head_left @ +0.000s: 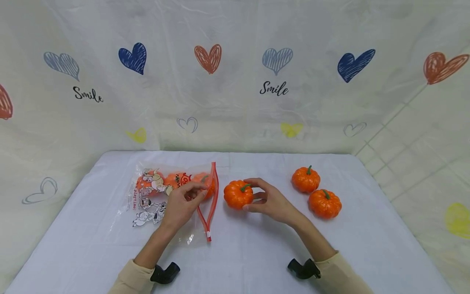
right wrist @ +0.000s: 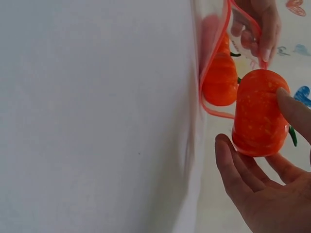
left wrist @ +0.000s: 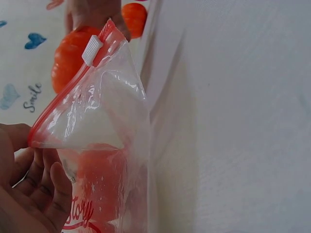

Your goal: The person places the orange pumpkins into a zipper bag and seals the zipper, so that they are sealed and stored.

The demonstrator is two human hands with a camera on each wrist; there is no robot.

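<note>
A clear zip bag (head_left: pixel 147 220) with a red zip edge and printed cartoon dogs lies on the left of the table, with several orange pumpkins inside. My left hand (head_left: pixel 185 204) pinches the upper layer of its mouth, lifting the red edge so that the bag gapes toward the right. Just outside that opening, my right hand (head_left: pixel 269 202) holds a small orange pumpkin (head_left: pixel 238 195) with a green stem between thumb and fingers. The right wrist view shows the held pumpkin (right wrist: pixel 261 114) in front of the mouth, with another pumpkin (right wrist: pixel 219 80) visible inside.
Two more pumpkins, one farther back (head_left: pixel 306 179) and one nearer (head_left: pixel 325 204), sit on the right side of the white-covered table (head_left: pixel 249 261). A white slider (left wrist: pixel 92 50) sits at one end of the bag's zip. Behind the table hangs a curtain (head_left: pixel 235 102) printed with hearts.
</note>
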